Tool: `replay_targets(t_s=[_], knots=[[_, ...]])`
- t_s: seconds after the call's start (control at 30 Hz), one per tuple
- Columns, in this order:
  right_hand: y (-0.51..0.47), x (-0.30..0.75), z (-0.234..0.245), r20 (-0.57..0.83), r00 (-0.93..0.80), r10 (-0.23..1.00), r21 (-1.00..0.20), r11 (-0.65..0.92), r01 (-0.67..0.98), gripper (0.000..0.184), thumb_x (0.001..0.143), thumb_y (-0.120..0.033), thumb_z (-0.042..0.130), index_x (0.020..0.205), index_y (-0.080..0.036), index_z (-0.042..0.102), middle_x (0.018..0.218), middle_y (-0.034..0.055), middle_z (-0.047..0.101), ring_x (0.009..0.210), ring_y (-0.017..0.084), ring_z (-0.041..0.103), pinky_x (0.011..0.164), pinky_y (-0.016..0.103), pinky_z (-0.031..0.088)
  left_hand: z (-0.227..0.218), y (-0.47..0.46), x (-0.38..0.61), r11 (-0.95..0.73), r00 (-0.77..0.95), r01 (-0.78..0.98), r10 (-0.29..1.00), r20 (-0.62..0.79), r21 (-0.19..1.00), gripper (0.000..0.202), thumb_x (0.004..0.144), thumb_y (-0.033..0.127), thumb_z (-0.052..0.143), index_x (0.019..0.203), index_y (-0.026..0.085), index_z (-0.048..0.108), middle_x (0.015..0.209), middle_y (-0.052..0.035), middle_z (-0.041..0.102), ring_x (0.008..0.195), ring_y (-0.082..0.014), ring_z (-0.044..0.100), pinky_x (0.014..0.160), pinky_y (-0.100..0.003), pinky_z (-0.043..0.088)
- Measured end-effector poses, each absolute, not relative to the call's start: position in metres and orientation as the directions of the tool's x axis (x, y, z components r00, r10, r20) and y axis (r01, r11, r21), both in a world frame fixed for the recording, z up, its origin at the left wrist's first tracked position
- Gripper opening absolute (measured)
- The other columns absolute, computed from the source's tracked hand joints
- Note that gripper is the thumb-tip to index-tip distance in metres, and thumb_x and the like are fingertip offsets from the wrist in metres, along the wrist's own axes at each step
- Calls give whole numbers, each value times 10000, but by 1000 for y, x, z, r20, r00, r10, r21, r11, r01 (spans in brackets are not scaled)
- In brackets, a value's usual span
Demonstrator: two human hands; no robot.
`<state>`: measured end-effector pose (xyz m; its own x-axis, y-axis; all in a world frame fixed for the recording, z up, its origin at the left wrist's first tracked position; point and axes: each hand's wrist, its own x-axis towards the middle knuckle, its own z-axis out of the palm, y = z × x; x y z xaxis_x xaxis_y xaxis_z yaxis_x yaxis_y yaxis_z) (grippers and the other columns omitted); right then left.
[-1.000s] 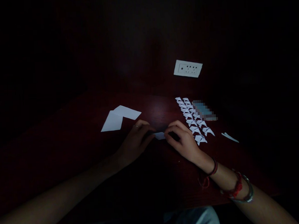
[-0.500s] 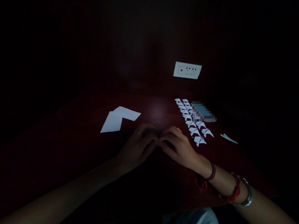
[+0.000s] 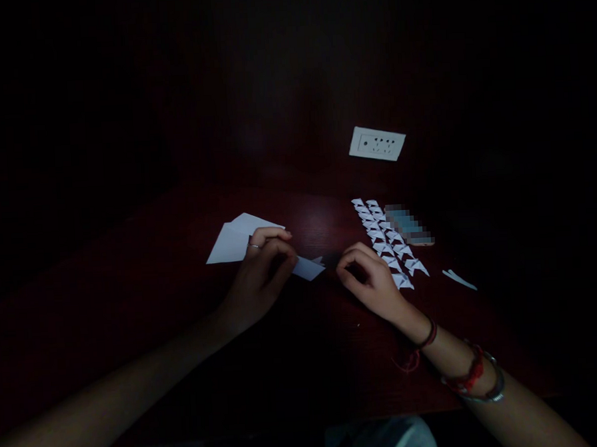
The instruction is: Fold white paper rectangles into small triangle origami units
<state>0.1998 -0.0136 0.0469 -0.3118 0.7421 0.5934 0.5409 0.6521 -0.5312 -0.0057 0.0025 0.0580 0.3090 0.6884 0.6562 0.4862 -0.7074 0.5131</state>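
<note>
Between the thumb and fingers of my left hand (image 3: 261, 279) is a small folded piece of white paper (image 3: 309, 269), its pointed end sticking out to the right. My right hand (image 3: 368, 273) is apart from it, thumb and fingertips pressed together; whether anything tiny is in that pinch is hidden. Just beyond my right hand lie two rows of small folded paper figures (image 3: 389, 261). Behind my left hand, flat white paper sheets (image 3: 228, 244) overlap on the dark red table (image 3: 318, 216), partly covered by my fingers.
A phone (image 3: 409, 226), blurred out, lies beside the paper figures. Farther right are thin white paper strips (image 3: 460, 280). A white wall socket (image 3: 377, 143) is mounted behind the table. The surroundings are very dark.
My hands, which were together at the fingertips, have come apart; the right one moved to the right. The folded paper now shows in my left hand. The view has shifted slightly.
</note>
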Motion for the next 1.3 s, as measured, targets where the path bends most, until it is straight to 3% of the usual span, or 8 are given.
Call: replay_targets(t_s=[0.2,0.4,0.67,0.8,1.0,1.13,1.3], knots=[[-14,193,47,540,-303,785,-580,608,542,77,749,-182,527,824,-194,544,782,10,516,735,123,495,650,253,405,47,12,3,-677,288,447,727,623,584,91,852,170,400,788,194,461,1051,-9,416,993,-157,420,879,-340,341],[-13,196,45,560,-281,779,-572,609,550,98,767,-133,474,771,-178,561,744,6,532,715,115,499,641,252,399,41,11,8,-696,427,371,716,553,615,99,860,170,383,793,195,452,1021,-9,428,976,-157,434,850,-334,368],[-15,193,44,561,-269,783,-591,606,533,91,745,-141,513,815,-178,558,790,17,535,747,128,502,667,266,412,36,22,7,-657,310,339,754,579,673,82,865,196,381,814,201,445,1040,-18,451,1008,-153,414,876,-342,349],[-15,193,43,571,-254,781,-569,599,564,32,749,-171,531,760,-178,560,768,14,530,734,131,493,657,269,401,36,18,10,-660,339,335,751,567,673,97,870,190,365,804,197,436,1057,-26,437,1004,-155,421,875,-349,357],[-14,198,43,602,-223,767,-516,587,624,63,766,-156,495,759,-183,552,764,22,515,740,144,476,655,279,384,33,16,8,-699,423,435,716,556,568,59,843,162,416,882,193,448,1074,-34,404,1017,-167,414,874,-360,370],[-13,199,42,589,-298,751,-397,590,703,72,756,-142,498,759,-182,558,767,26,523,746,157,460,689,302,355,36,13,8,-759,466,495,642,608,422,255,793,161,507,1036,200,439,1123,-54,367,1079,-196,365,917,-380,344],[-14,197,42,556,-389,734,-308,617,724,84,764,-146,488,760,-183,564,755,21,530,747,156,453,700,301,336,35,12,11,-844,540,439,522,661,307,122,799,159,504,904,217,529,1112,-36,369,1061,-196,393,879,-371,389]])
